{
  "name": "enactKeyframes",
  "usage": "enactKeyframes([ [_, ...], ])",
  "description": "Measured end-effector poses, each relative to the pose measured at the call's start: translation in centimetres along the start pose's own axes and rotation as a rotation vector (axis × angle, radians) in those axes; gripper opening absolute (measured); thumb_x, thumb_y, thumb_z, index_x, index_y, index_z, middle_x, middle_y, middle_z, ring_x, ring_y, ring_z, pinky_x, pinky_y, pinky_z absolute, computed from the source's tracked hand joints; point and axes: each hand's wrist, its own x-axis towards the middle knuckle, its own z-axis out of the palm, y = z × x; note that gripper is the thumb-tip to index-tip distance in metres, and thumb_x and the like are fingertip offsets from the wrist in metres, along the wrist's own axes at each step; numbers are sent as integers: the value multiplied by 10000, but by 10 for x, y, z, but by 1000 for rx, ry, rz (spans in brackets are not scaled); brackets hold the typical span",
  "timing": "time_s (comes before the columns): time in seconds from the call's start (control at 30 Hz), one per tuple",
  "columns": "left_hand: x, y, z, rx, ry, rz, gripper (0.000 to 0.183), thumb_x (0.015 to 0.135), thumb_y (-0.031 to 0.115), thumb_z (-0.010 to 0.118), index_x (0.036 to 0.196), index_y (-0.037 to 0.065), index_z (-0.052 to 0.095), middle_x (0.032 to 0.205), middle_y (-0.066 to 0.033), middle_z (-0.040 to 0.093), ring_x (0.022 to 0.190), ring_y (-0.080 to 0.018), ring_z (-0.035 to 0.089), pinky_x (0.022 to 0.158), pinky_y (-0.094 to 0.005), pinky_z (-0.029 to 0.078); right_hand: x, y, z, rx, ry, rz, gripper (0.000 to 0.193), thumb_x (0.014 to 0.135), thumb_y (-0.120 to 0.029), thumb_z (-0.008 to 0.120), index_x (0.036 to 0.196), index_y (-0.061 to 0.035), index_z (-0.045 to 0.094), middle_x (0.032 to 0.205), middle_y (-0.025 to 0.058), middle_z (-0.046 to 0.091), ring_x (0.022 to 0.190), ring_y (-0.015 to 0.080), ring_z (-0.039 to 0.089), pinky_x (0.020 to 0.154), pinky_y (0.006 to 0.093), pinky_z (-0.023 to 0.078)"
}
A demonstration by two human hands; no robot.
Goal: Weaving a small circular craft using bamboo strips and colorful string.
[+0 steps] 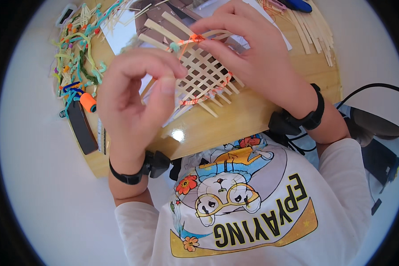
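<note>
A woven lattice of pale flat strips (204,71) is in front of me, its strip ends sticking out past the edges. Orange thread (196,38) is wound along its upper rim, and more runs along its lower right edge. A small light green tuft (174,46) sits on the upper rim. My right hand (241,42) pinches that rim between thumb and fingers beside the orange winding. My left hand (137,88) is closed in a pinch left of the lattice. An orange strand leads toward its fingertips, but what they hold cannot be made out.
Colourful fuzzy stems (77,57) are heaped at the left, with an orange cylinder (88,102) and a dark flat phone-like slab (83,128). Loose pale strips (309,31) and a blue-handled tool (299,5) lie far right. A black cable (372,86) hangs by the right table edge.
</note>
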Motion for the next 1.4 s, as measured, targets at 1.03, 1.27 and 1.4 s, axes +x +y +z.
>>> enactKeyframes([
  [1.03,-14,13,27,-409,121,-407,279,950,24,690,1214,-51,642,1001,-58,691,844,-83,626,720,-229,505,17,17,-9,-328,381,-902,309,811,80,712,1045,-120,742,966,48,595,897,222,617,959,468,558],
  [1.27,-16,0,23,-443,77,-444,266,952,72,715,1195,-30,673,1040,-65,710,894,-95,638,768,-238,509,3,7,11,-167,312,-701,329,852,55,718,1142,-95,760,1010,59,568,906,192,601,954,437,543],
  [1.4,-13,12,31,-331,123,-484,194,967,129,693,1094,-16,671,1008,-63,697,859,-108,624,762,-261,506,-1,3,17,-83,287,-666,322,854,60,710,1141,-79,756,1034,70,573,920,200,600,937,409,538],
])
